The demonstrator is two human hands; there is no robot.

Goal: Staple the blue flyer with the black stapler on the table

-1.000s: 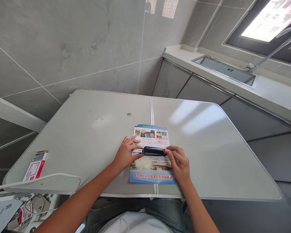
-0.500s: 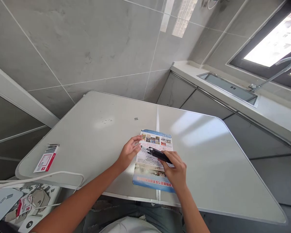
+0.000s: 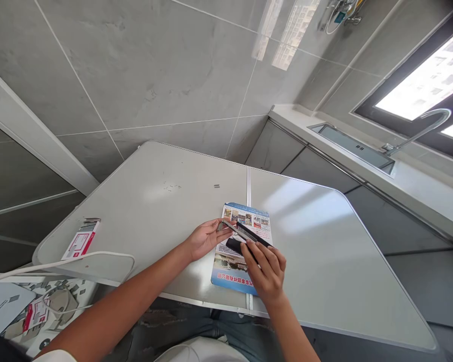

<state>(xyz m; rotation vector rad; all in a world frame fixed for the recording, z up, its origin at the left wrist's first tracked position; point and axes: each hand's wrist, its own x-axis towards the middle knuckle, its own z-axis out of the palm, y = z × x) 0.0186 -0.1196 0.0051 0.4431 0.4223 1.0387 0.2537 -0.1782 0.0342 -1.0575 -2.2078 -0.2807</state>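
A black stapler (image 3: 233, 245) is held above the printed leaflet (image 3: 232, 287), its parts spread apart so that the metal rail shows between them. My right hand (image 3: 264, 269) wraps around its rear end. At the front end my left hand (image 3: 207, 239) has its thumb and fingers closed on the tip of the metal rail; whether a loose staple strip is also in the fingers cannot be made out. Two short staple strips (image 3: 216, 186) lie on the table beyond my hands. Scattered single staples (image 3: 170, 187) lie further left.
A red and white box (image 3: 80, 245) lies at the table's left end, with a white cable (image 3: 98, 255) crossing near it. Lower left is a cluttered white surface (image 3: 85, 296). A counter with a sink (image 3: 357, 147) stands at the right, beyond the table (image 3: 324, 281).
The stapler has been opened wider, exposing its rail. My left fingers have moved right onto the rail's tip. The camera view has shifted slightly.
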